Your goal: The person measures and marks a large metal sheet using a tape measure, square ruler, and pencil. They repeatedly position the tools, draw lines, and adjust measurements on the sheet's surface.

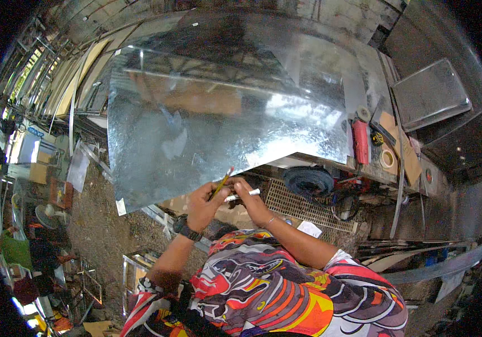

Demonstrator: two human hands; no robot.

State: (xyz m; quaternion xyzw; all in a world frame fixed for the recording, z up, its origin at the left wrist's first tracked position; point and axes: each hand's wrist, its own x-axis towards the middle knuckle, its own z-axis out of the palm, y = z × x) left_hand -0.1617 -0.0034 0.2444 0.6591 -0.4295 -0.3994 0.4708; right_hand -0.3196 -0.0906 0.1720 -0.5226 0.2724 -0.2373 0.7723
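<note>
My left hand [200, 209], with a dark watch on its wrist, is closed on a yellow pencil [218, 187] that points up with a reddish tip. My right hand [252, 205] meets it at the near edge of a large shiny metal sheet [196, 154]. Its fingers are closed round a slim white stick-like thing [250, 194], perhaps a marker; its left end reaches the left thumb. Part of the fingers is hidden where the two hands touch. The sheet lies flat in front of me and mirrors the roof.
At the sheet's right stand a red power tool [360, 140], a yellow-black tape measure [378, 137] and a tape roll [387, 158]. Below the bench edge are a dark coil [308, 181] and a slatted grate [291, 201]. Metal frames [131, 275] stand at lower left.
</note>
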